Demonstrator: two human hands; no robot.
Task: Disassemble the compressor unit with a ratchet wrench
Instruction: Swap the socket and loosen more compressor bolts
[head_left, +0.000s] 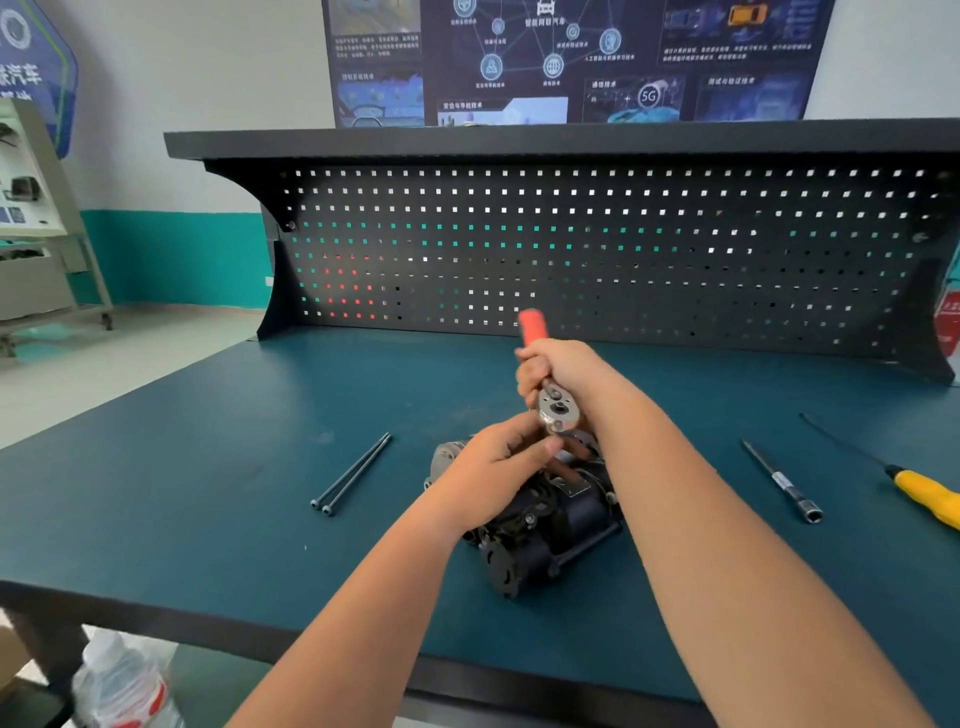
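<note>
Right hand (550, 366) wraps red handle of ratchet wrench (558, 408); left hand (493, 467) pinches wrench head, I think — socket hidden. Compressor unit (545, 525) lies on bench (208, 493) under both hands. I'd hold head square, press down — short even swings.

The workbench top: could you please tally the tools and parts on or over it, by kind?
long bolts: 2
ratchet wrench: 1
compressor unit: 1
socket extension bar: 1
yellow-handled screwdriver: 1
Total: 6
</note>
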